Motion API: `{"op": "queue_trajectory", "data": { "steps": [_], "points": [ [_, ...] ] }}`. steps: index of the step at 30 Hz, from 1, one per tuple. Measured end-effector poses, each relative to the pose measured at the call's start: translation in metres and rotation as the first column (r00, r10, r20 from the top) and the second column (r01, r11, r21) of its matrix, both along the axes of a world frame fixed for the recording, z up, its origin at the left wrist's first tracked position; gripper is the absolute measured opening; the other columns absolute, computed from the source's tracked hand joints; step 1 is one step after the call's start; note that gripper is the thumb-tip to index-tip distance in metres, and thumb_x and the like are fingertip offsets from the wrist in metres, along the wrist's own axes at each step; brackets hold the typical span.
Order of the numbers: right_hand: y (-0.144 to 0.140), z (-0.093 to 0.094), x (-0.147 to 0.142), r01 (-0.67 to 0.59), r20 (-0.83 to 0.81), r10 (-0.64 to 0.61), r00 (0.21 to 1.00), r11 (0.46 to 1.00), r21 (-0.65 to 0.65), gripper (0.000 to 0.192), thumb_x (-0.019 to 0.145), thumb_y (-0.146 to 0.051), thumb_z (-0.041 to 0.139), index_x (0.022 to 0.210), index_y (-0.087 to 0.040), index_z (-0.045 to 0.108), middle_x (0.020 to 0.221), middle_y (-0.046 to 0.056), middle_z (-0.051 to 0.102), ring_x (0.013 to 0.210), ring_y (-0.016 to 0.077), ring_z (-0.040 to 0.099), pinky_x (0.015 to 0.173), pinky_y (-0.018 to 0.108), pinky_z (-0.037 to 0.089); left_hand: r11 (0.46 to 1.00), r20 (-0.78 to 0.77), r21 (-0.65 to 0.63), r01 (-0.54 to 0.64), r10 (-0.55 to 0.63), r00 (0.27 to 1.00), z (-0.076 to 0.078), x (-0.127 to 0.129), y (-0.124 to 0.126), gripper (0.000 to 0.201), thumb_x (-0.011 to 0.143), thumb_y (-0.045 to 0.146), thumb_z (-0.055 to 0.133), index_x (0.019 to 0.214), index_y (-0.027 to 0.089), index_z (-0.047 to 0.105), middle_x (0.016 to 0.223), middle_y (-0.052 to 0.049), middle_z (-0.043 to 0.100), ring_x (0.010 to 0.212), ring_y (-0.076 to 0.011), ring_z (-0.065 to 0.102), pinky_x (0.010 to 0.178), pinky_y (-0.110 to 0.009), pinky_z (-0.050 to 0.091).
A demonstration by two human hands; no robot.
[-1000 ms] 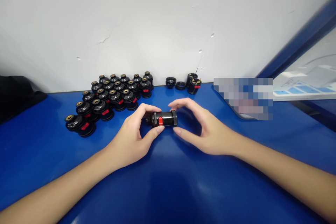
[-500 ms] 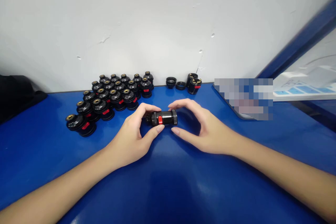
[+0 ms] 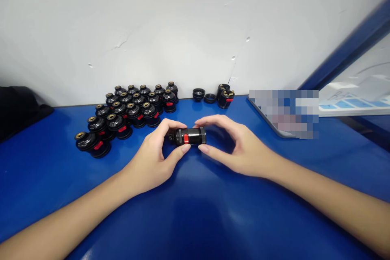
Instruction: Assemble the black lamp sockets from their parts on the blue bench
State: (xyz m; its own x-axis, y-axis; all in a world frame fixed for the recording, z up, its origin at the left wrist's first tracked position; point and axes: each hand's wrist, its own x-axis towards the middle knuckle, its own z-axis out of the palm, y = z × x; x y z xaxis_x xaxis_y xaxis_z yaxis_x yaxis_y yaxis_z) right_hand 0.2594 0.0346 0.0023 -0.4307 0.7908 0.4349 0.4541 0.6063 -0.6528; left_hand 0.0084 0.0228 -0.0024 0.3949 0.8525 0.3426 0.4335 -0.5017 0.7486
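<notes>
A black lamp socket [image 3: 189, 136] with a red switch tab lies sideways between both hands, just above the blue table [image 3: 195, 211]. My left hand [image 3: 152, 158] grips its left, narrow end with thumb and forefinger. My right hand [image 3: 236, 146] pinches the ribbed ring at its right end between thumb and fingers. A cluster of several finished black sockets [image 3: 128, 111] with brass tops and red tabs stands in rows to the left rear.
Loose socket parts sit at the back by the white wall: two black rings [image 3: 204, 95] and two socket bodies [image 3: 224, 95]. A black cloth [image 3: 18, 107] lies at the far left. A blurred board [image 3: 284, 113] leans at the right.
The right thumb has moved in slightly against the socket's ring. The hands and socket otherwise stay in place.
</notes>
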Motion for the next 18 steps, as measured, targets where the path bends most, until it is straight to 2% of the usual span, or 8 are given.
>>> {"op": "queue_trajectory", "data": {
  "steps": [5,8,12,15,18],
  "points": [
    [-0.0003,0.0017,-0.0002,0.028,0.017,-0.027,0.999,0.999,-0.026,0.029,0.100,-0.043,0.071,0.123,-0.026,0.071,0.116,0.007,0.083,0.108,0.0276,0.079,0.102,0.047,0.062,1.000,-0.005,-0.005,0.006,-0.006,1.000,0.0004,0.0001,0.0005,0.028,0.103,0.026,0.069,0.129,0.026,0.059,0.119,-0.005,0.071,0.110,-0.0222,0.071,0.096,-0.038,0.055],
    [-0.0003,0.0020,0.0002,-0.008,0.018,0.008,1.000,1.000,0.009,0.038,0.095,-0.042,0.078,0.129,-0.027,0.069,0.128,0.007,0.080,0.118,0.0292,0.076,0.106,0.048,0.060,1.000,0.003,-0.005,0.004,-0.004,1.000,0.0002,0.0003,0.0006,0.027,0.103,0.026,0.068,0.129,0.026,0.059,0.119,-0.005,0.071,0.110,-0.0222,0.071,0.096,-0.038,0.055],
    [-0.0003,0.0016,0.0006,-0.013,0.006,0.013,1.000,0.999,-0.040,0.031,0.099,-0.043,0.074,0.125,-0.026,0.070,0.122,0.007,0.081,0.112,0.0272,0.077,0.102,0.046,0.062,1.000,-0.004,-0.001,0.001,-0.001,1.000,0.0003,-0.0005,-0.0001,0.028,0.103,0.026,0.068,0.129,0.026,0.059,0.120,-0.005,0.072,0.110,-0.0225,0.071,0.096,-0.038,0.056],
    [-0.0004,0.0015,0.0009,-0.024,0.025,0.024,0.999,1.000,0.000,0.037,0.096,-0.042,0.077,0.129,-0.026,0.068,0.128,0.007,0.079,0.117,0.0280,0.075,0.105,0.046,0.060,1.000,-0.004,-0.012,0.000,0.000,1.000,0.0007,-0.0013,-0.0011,0.027,0.103,0.027,0.068,0.129,0.026,0.059,0.120,-0.005,0.072,0.111,-0.0230,0.071,0.097,-0.039,0.055],
    [-0.0001,0.0012,0.0011,0.024,0.041,-0.023,0.999,1.000,-0.013,0.029,0.104,-0.044,0.067,0.125,-0.026,0.071,0.121,0.007,0.081,0.112,0.0269,0.076,0.102,0.046,0.060,1.000,0.002,-0.017,-0.001,0.001,1.000,0.0009,-0.0015,-0.0014,0.027,0.103,0.027,0.068,0.129,0.026,0.059,0.120,-0.005,0.072,0.112,-0.0229,0.070,0.097,-0.039,0.055]
  ]
}}
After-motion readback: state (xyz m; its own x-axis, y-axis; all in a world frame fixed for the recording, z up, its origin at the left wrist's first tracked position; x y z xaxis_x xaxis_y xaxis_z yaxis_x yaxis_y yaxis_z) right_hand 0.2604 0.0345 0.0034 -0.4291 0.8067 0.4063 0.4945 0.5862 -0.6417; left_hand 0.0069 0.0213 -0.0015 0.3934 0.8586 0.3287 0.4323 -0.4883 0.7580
